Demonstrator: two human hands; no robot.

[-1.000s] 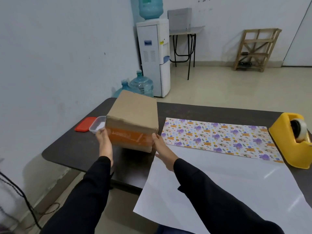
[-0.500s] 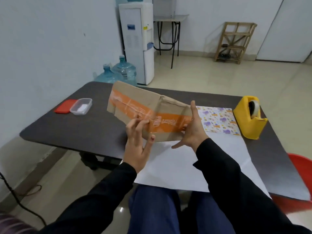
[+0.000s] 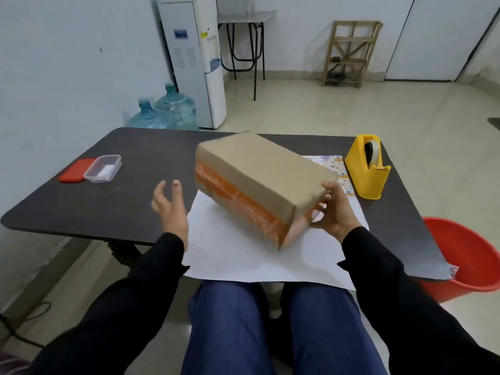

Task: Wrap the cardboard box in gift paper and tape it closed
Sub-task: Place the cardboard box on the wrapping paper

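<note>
A: Item one, the cardboard box. Where does it stand?

B: Over the middle of the counter, above the gift paper, tilted, one long side turned toward the person. An orange tape band runs along that side. From here I cannot tell whether its lower corner touches the sheet.

A: Item two, right hand?

B: At the box's right end. Thumb on the top edge, fingers curled round the end face. It grips the box and is the only thing holding it.

A: Item three, left hand?

B: Just to the left of the box, apart from it, raised above the counter. Fingers spread and loosely bent, holding nothing.

A: The paper itself?

B: Laid white side up, its near edge hanging over the counter toward the person's lap. A strip of the printed side shows at the far right, beyond the box.

A: Other stock?

B: Yellow tape dispenser, with roll, on the counter near the right hand and beside the printed strip. Clear plastic tub and red lid, touching each other, well to the left. Red bucket on the floor at the counter's right corner.
</note>
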